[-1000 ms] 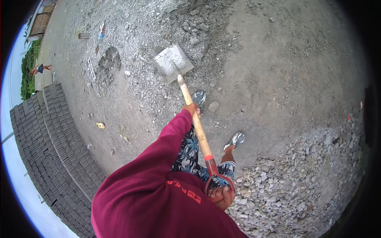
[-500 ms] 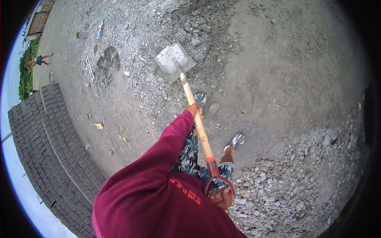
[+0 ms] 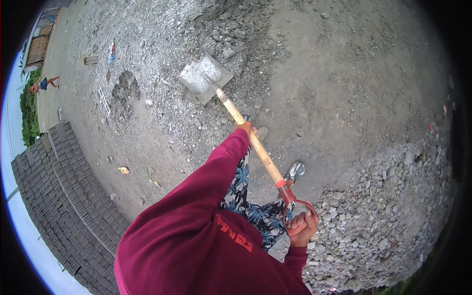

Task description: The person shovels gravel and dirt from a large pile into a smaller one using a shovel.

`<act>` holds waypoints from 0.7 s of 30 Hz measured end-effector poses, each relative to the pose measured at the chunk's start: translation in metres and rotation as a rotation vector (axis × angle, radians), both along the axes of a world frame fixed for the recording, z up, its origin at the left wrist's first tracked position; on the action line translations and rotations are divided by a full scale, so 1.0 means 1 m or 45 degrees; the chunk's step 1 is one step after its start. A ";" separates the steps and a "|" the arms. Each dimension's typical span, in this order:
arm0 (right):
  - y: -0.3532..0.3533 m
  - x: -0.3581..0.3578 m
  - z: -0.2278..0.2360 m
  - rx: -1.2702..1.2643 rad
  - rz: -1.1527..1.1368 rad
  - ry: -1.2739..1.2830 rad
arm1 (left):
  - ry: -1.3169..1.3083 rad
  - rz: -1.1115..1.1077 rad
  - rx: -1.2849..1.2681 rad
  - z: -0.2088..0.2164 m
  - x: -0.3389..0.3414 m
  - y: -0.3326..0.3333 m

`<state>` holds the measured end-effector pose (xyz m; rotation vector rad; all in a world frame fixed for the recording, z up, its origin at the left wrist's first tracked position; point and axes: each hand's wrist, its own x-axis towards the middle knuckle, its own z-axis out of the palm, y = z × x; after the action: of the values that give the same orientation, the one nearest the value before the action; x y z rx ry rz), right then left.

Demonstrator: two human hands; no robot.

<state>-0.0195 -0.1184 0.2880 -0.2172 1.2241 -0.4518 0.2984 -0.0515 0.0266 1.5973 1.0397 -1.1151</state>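
A shovel with a pale wooden shaft slants from upper left to lower right in front of me. Its flat, square-ended metal blade is at the grey gravelly ground and carries pale dust or grit. Partway down the shaft, my left hand is wrapped round the wood. My right hand grips the crossbar of the red D-shaped handle, its fingers curled over the bar. I cannot tell whether the blade rests on the ground or hovers just above it.
A heap of loose stones lies at the lower right. Stacked grey blocks stand at the left. Near a dark hollow in the gravel lie a white slatted strip and a bottle. A person is far off at the left.
My right hand has moved right and up with the handle, away from my body. The shovel slants more, and its blade appears slightly further left. My left hand still holds the shaft.
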 end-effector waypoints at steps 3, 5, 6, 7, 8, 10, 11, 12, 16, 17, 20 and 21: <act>-0.010 -0.006 -0.017 0.158 -0.081 0.027 | -0.072 -0.057 0.119 0.010 0.009 -0.013; 0.001 -0.002 -0.014 0.145 -0.090 0.037 | -0.115 0.034 0.084 0.011 0.012 -0.005; 0.013 0.003 -0.009 0.081 -0.060 -0.003 | -0.094 0.042 0.026 0.008 0.014 0.004; 0.025 0.004 -0.004 0.004 -0.041 -0.025 | -0.090 0.043 0.026 0.007 0.016 0.008; 0.041 0.000 -0.012 -0.032 -0.045 -0.020 | -0.068 0.052 -0.041 0.005 0.021 0.014; 0.047 0.002 -0.018 -0.097 -0.012 -0.034 | -0.042 0.068 -0.103 0.000 0.023 0.018; 0.048 0.003 -0.021 -0.163 0.015 -0.053 | -0.045 0.112 -0.132 -0.004 0.026 0.015; 0.042 0.003 -0.025 -0.152 -0.001 0.041 | -0.026 0.150 -0.155 -0.009 0.022 0.014; -0.005 0.005 -0.035 -0.152 0.035 -0.027 | -0.046 0.133 -0.129 -0.032 0.024 -0.016; -0.013 0.002 -0.037 -0.160 0.014 -0.016 | -0.038 0.084 -0.106 -0.028 0.020 -0.024; -0.033 0.009 -0.037 -0.028 -0.011 0.101 | -0.104 0.108 -0.029 -0.028 0.019 -0.042; -0.035 0.012 -0.035 -0.036 -0.012 0.097 | -0.102 0.071 -0.017 -0.031 0.023 -0.040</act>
<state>-0.0071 -0.1539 0.2526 -0.2549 1.2945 -0.4733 0.3210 -0.0915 -0.0040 1.5806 1.0155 -1.0105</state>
